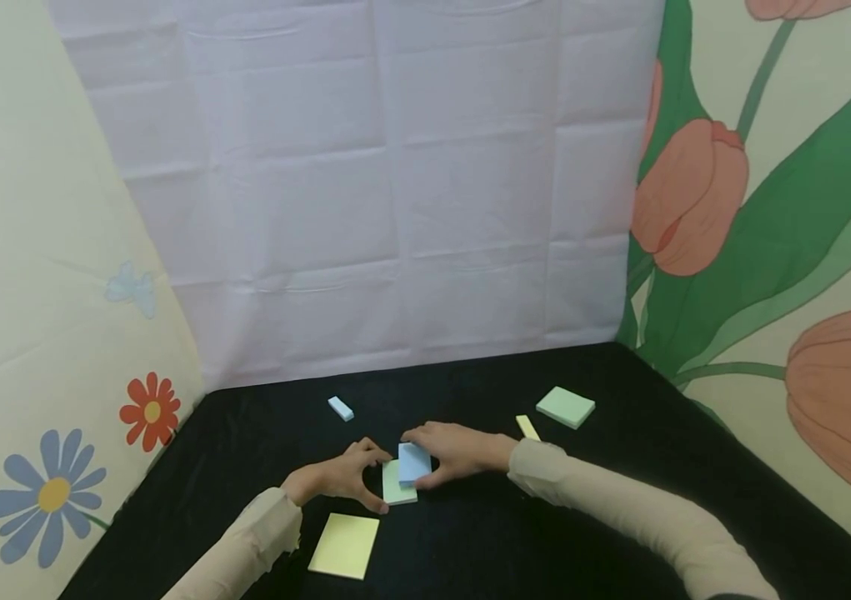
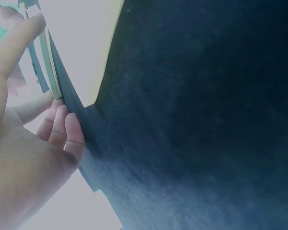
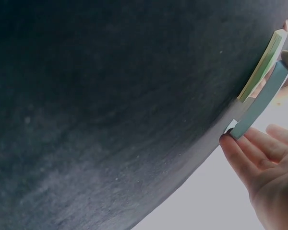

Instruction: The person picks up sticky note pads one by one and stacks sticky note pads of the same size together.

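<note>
My right hand (image 1: 463, 450) holds a small blue sticky-note pad (image 1: 414, 462) between thumb and fingertips. In the right wrist view the blue pad (image 3: 261, 100) is tilted and raised over a light green sticky-note pad (image 1: 398, 494), with a gap between them. A yellow layer shows under the green pad (image 3: 259, 74). My left hand (image 1: 338, 477) grips that green pad by its left side, thumb at the near corner and fingers at the far one. Closer to me, a larger yellow sticky-note pad (image 1: 344, 546) lies just below the left hand.
On the black tablecloth (image 1: 485, 533) a narrow light blue strip pad (image 1: 340, 408) lies at the back left. A narrow yellow strip pad (image 1: 527, 427) is partly behind the right sleeve, and another green pad (image 1: 565, 407) lies at the back right. A white curtain (image 1: 395, 208) hangs behind.
</note>
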The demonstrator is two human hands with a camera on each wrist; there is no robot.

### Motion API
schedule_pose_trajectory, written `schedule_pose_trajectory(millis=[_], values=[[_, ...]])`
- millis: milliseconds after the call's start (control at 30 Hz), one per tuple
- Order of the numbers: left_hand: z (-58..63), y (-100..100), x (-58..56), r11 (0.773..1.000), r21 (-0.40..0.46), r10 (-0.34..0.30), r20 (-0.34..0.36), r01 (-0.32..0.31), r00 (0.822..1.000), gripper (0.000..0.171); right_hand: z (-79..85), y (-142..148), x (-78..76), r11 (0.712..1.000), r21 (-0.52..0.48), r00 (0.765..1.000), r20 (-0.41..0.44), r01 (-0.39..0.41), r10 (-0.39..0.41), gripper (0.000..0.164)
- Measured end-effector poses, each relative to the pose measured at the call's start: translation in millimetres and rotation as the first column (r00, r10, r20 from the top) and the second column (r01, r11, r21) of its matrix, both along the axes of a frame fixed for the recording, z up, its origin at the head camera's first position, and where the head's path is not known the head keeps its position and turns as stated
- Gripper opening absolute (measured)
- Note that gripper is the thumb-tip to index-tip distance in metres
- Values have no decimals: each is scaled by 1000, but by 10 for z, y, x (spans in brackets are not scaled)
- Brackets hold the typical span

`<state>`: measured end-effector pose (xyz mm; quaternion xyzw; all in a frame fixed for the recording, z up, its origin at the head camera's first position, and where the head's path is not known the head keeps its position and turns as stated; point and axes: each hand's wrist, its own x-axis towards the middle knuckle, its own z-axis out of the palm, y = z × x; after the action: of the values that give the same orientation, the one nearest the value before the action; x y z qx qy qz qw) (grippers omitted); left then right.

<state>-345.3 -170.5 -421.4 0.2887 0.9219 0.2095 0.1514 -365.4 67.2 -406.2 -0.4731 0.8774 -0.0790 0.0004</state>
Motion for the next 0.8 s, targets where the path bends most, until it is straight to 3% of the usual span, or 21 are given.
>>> schedule_pose_trajectory(millis=[800], values=[[30,-8,42,1000,22,-21,3,21,1000,75,-17,-91,95,996,-8,996,0,-89,89,73]])
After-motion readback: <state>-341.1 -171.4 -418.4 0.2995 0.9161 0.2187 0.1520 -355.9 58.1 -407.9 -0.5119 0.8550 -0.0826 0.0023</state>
